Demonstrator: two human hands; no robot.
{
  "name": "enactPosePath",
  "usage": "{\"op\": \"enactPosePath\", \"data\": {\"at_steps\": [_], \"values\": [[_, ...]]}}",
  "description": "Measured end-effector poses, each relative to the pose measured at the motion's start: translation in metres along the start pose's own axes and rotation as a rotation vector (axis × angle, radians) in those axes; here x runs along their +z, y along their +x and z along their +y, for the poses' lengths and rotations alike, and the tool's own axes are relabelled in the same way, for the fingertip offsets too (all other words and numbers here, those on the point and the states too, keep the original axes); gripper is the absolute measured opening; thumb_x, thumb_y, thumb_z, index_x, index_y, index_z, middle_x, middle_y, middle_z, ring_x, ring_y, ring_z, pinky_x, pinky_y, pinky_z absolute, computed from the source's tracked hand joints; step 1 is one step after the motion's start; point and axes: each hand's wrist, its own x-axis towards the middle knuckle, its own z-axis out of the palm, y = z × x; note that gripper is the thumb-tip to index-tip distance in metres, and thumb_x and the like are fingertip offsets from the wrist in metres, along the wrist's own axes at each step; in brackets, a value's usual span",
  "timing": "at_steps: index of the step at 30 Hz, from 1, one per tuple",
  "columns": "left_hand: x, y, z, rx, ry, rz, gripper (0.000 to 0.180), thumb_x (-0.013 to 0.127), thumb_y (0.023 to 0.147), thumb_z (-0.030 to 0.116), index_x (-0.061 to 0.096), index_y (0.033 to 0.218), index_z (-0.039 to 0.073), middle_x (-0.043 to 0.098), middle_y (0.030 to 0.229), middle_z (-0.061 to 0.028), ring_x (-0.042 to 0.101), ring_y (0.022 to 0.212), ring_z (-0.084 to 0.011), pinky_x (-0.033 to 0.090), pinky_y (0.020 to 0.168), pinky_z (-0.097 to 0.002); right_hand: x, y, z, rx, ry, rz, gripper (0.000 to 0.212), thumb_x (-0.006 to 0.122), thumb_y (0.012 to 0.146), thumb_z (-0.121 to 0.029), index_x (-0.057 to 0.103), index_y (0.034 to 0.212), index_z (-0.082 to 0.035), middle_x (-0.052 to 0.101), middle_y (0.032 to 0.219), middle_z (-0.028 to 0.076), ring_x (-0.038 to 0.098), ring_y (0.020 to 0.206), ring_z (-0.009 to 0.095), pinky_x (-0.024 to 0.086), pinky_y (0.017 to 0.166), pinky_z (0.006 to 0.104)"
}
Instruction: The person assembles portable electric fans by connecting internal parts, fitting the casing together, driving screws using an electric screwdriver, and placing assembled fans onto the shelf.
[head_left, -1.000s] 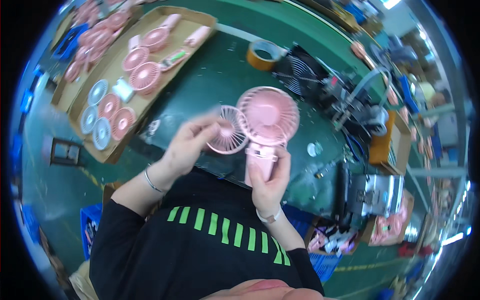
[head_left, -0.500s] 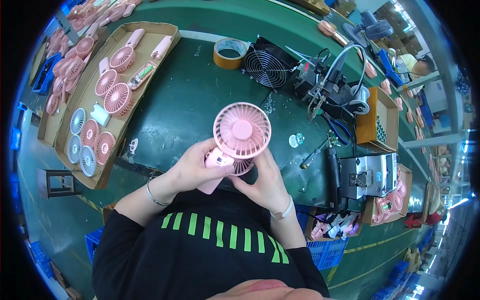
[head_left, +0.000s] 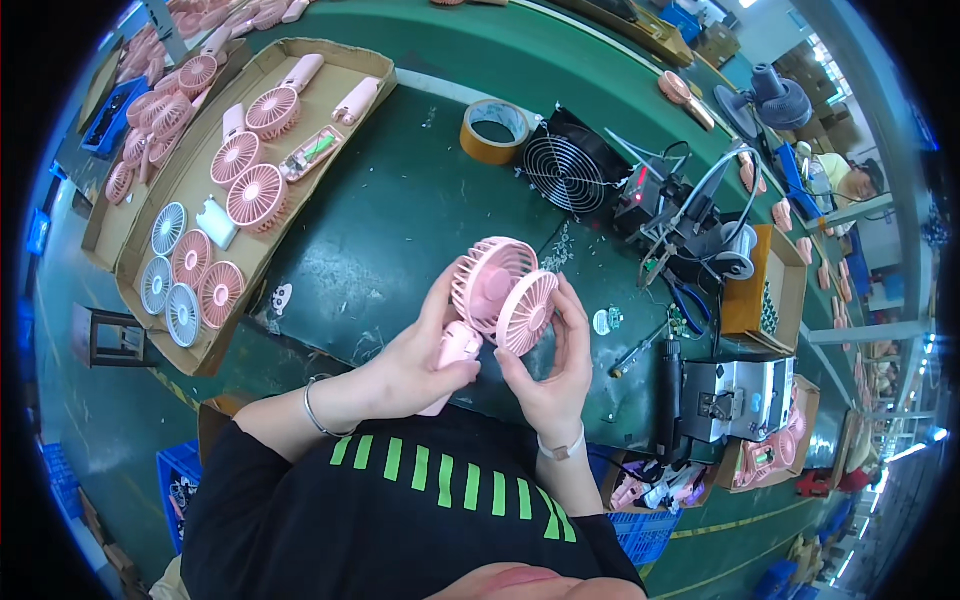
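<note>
I have a pink fan [head_left: 488, 282] up in front of my tummy, over the near edge of the green table [head_left: 400, 190]. My left hand [head_left: 425, 362] holds it, with my thumb by the handle and my fingers round the back. My right hand [head_left: 556, 375] pinches a round pink cover [head_left: 528, 312] by its rim, thumb low and fingers high. The cover is tilted, close by the right side of the fan's head, and I cannot tell if the two touch. Past my right hand lie a little round green and white piece [head_left: 607, 320], a screwdriver [head_left: 640, 352] and blue pliers [head_left: 694, 308]. Farther up, a fat roll of tape [head_left: 487, 150] sits next to a black fan [head_left: 565, 172] with wire rings, and a black machine [head_left: 645, 205] with bendy tubes is beside that. Over on my left is a big cardboard tray [head_left: 188, 178]. It has more pink fans [head_left: 257, 196] in it, a white piece [head_left: 217, 223], three pale blue covers [head_left: 183, 316] and two pink ones [head_left: 221, 294]
</note>
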Motion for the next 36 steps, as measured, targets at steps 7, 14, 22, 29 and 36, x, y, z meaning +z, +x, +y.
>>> {"op": "enactPosePath", "data": {"at_steps": [7, 14, 22, 29, 36], "values": [[0.005, 0.007, -0.017, 0.110, 0.155, -0.055, 0.094, 0.059, 0.085, 0.001, -0.008, 0.151, 0.007, 0.036, 0.143, -0.0227, 0.056, 0.107, -0.0209, 0.051, 0.087, -0.0334, 0.005, 0.004, -0.006, -0.034, -0.122, 0.079, 0.075, 0.082, 0.068, -0.012, 0.046, 0.133, 0.001, 0.044, 0.138, 0.025, 0.048, 0.127, 0.036, 0.040, 0.104, 0.0424], [0.006, 0.006, -0.012, -0.014, 0.090, -0.101, 0.094, 0.059, 0.084, 0.003, -0.008, 0.150, 0.004, 0.037, 0.142, -0.0222, 0.047, 0.123, -0.0269, 0.044, 0.098, -0.0365, 0.003, 0.003, -0.009, -0.052, -0.192, 0.041, 0.075, 0.080, 0.069, -0.008, 0.045, 0.135, 0.003, 0.041, 0.142, 0.021, 0.045, 0.129, 0.030, 0.039, 0.106, 0.0394], [0.004, 0.010, -0.020, 0.104, -0.043, -0.085, 0.071, 0.059, 0.089, 0.015, 0.012, 0.140, 0.000, 0.039, 0.135, -0.0246, 0.044, 0.128, -0.0318, 0.037, 0.105, -0.0387, 0.005, 0.000, -0.017, -0.105, -0.243, 0.048, 0.076, 0.083, 0.067, -0.012, 0.047, 0.133, 0.001, 0.043, 0.138, 0.025, 0.047, 0.126, 0.038, 0.040, 0.104, 0.0437], [0.010, 0.007, -0.009, 0.200, 0.465, 0.094, 0.054, 0.063, 0.090, 0.016, 0.025, 0.123, -0.003, 0.063, 0.099, -0.0277, 0.066, 0.089, -0.0429, 0.054, 0.073, -0.0434, 0.012, -0.020, -0.029, -0.149, -0.365, 0.052, 0.082, 0.083, 0.065, -0.011, 0.041, 0.135, 0.003, 0.044, 0.135, 0.023, 0.043, 0.127, 0.035, 0.037, 0.104, 0.0425], [0.017, -0.004, -0.005, 0.320, 0.559, 0.045, 0.056, 0.065, 0.088, 0.016, 0.028, 0.125, -0.006, 0.063, 0.094, -0.0282, 0.065, 0.084, -0.0449, 0.054, 0.071, -0.0458, -0.006, 0.001, -0.011, -0.021, 0.231, 0.127, 0.035, 0.046, 0.096, -0.023, 0.059, 0.108, 0.007, 0.060, 0.101, 0.017, 0.059, 0.093, 0.024, 0.046, 0.084, 0.0325]]}}
